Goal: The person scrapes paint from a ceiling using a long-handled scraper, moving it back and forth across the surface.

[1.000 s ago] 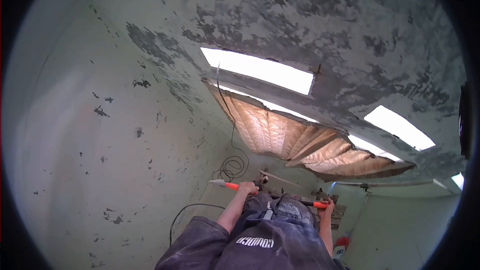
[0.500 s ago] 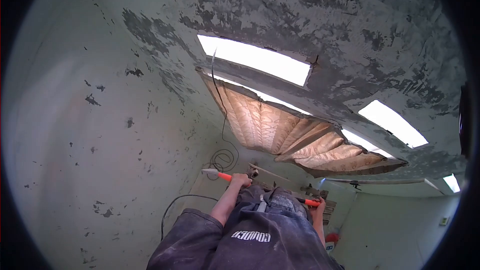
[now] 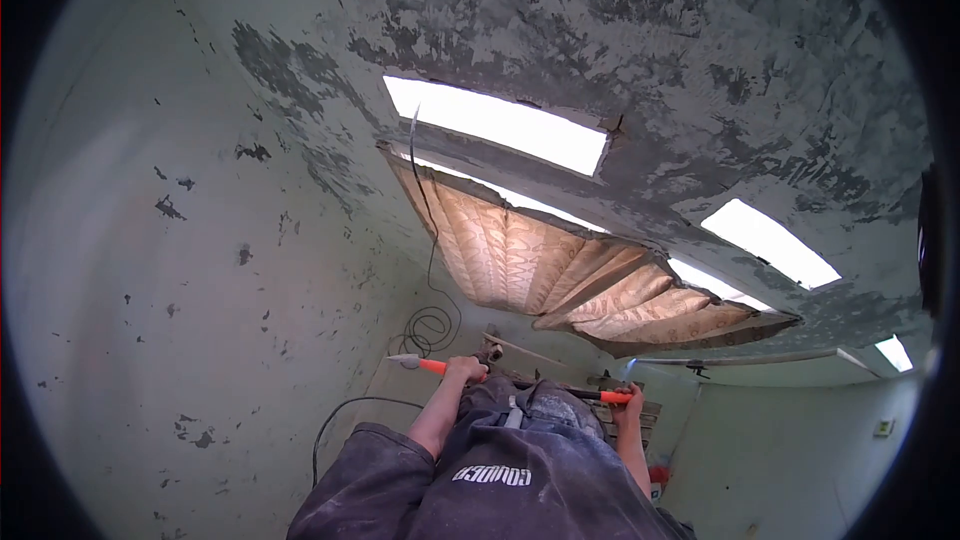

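My left hand (image 3: 466,370) is closed around an orange tool handle (image 3: 432,366) that ends in a pale tip pointing left. My right hand (image 3: 629,404) grips another orange handle (image 3: 616,397) with a dark shaft running toward the middle. Between the two hands my dusty dark trousers and jacket (image 3: 500,460) hide where the handles meet. Whether they belong to a single tool is hidden.
A pale green surface (image 3: 200,240) with flaking dark patches fills the left and top. Bright openings (image 3: 500,125) and a beige quilted cloth (image 3: 540,270) lie beyond. A coiled dark cable (image 3: 428,325) hangs close to my left hand. Wooden pieces (image 3: 520,350) and a red object (image 3: 657,475) sit nearby.
The whole view has drifted up and left. Both hands keep their grip on the orange handles and have moved slightly left with the view.
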`<state>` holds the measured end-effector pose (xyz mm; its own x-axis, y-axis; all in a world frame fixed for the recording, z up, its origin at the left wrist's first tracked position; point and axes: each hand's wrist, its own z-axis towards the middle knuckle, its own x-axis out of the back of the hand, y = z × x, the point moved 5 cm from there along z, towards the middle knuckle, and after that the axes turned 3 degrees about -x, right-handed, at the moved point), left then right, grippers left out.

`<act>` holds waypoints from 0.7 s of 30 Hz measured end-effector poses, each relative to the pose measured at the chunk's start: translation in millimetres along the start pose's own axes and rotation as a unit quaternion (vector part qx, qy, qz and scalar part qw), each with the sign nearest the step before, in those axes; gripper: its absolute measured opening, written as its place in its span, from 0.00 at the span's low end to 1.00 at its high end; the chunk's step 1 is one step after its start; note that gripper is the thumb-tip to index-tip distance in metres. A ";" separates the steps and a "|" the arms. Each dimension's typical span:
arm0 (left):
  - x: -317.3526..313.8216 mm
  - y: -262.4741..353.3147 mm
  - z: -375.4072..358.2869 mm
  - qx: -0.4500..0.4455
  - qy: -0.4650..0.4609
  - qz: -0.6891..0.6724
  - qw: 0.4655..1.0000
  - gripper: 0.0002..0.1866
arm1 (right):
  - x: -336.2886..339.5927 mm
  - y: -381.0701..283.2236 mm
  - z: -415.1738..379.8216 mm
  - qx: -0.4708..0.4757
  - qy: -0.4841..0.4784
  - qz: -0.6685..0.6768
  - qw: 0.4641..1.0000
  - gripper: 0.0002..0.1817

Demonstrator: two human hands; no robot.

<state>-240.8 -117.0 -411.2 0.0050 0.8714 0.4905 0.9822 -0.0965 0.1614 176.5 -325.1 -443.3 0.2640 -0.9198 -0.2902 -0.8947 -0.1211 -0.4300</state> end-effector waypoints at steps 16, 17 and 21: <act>-3.4 2.6 7.3 -0.011 0.000 0.018 1.000 0.30 | 28.5 17.6 -15.1 -0.001 0.015 0.057 0.998 0.12; -7.0 2.1 11.6 -0.014 0.006 0.018 1.000 0.30 | 28.7 21.2 -15.7 0.004 0.022 0.076 0.997 0.12; -17.2 3.4 22.4 -0.033 -0.023 0.051 0.998 0.32 | 37.7 19.8 -15.4 0.016 0.053 0.039 0.998 0.11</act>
<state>-233.4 -121.6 -438.3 0.1137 0.8763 0.4681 0.9616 -0.2154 0.1698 163.2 -368.0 -449.6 0.1536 -0.9602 -0.2332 -0.8987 -0.0376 -0.4370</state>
